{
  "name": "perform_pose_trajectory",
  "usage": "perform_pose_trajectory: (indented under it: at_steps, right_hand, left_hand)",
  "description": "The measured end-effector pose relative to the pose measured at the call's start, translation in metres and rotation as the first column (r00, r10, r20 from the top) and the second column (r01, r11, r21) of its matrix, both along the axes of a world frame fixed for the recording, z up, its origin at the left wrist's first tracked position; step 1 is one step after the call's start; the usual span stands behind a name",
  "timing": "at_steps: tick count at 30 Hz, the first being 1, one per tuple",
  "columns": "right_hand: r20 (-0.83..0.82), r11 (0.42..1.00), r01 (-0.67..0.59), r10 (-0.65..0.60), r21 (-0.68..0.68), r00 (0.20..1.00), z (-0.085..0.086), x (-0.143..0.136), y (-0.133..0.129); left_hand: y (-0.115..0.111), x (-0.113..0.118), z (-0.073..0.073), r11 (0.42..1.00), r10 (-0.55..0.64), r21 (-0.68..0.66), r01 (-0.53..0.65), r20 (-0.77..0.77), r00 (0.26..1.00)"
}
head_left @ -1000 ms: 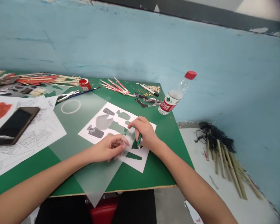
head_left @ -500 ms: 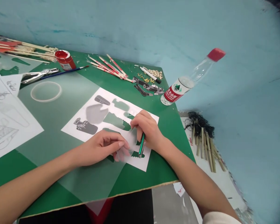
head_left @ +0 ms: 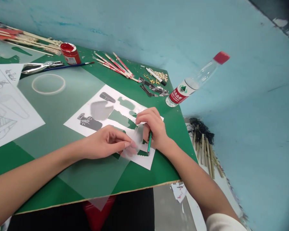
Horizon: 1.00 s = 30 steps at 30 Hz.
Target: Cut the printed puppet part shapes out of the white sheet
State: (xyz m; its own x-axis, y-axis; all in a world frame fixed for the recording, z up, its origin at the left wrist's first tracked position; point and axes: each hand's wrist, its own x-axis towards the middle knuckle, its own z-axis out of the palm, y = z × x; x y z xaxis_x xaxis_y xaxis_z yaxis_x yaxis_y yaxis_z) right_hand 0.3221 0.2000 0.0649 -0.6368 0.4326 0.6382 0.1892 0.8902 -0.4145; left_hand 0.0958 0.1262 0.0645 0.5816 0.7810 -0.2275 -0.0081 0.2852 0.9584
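Observation:
A small translucent piece (head_left: pixel 139 134) is pinched between the thumb and fingers of my left hand (head_left: pixel 113 142); some fingertips show through it. My right hand (head_left: pixel 154 126) has its fingers curled round a green pen-like tool (head_left: pixel 149 143), which points down toward the paper, and its fingers are at the piece's upper edge. Both hands rest over a white sheet (head_left: pixel 73 123) with cut-out openings that show green. On that sheet lie a dark patterned cutout (head_left: pixel 91 123), a smaller dark strip (head_left: pixel 107 97) and a grey translucent shape (head_left: pixel 101 110).
A large translucent sheet (head_left: pixel 84 175) overhangs the green table's (head_left: pixel 146 178) front edge. Drawings (head_left: pixel 12 112) lie left. Behind are a red paint jar (head_left: pixel 70 54), scissors (head_left: pixel 40 66), a brush (head_left: pixel 74 65), red-white sticks (head_left: pixel 117 66), black cutouts (head_left: pixel 154 88) and a bottle (head_left: pixel 183 91).
The head view has shifted slightly, so the table items appear a little higher. Both hands keep nearly the same pose, with the green tool tilted a little more upright.

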Motion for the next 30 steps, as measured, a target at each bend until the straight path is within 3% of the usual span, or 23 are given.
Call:
perform_pose_trajectory:
  at_steps: [6,17,30]
  right_hand:
    - [0.008,0.979,-0.077,0.077,0.191,0.997,-0.001,-0.001,-0.008]
    - [0.050,0.960,-0.189,0.183,0.208,0.982,-0.007,-0.010,-0.005]
    - [0.005,0.936,-0.146,0.152,0.321,0.988,-0.008,-0.014,-0.006]
  left_hand:
    - [0.003,0.002,-0.002,0.999,0.036,0.000,-0.036,0.039,0.999]
    - [0.004,0.001,-0.001,1.000,0.021,0.011,-0.021,-0.005,1.000]
    - [0.005,0.005,0.002,1.000,0.004,-0.006,-0.005,-0.053,0.999]
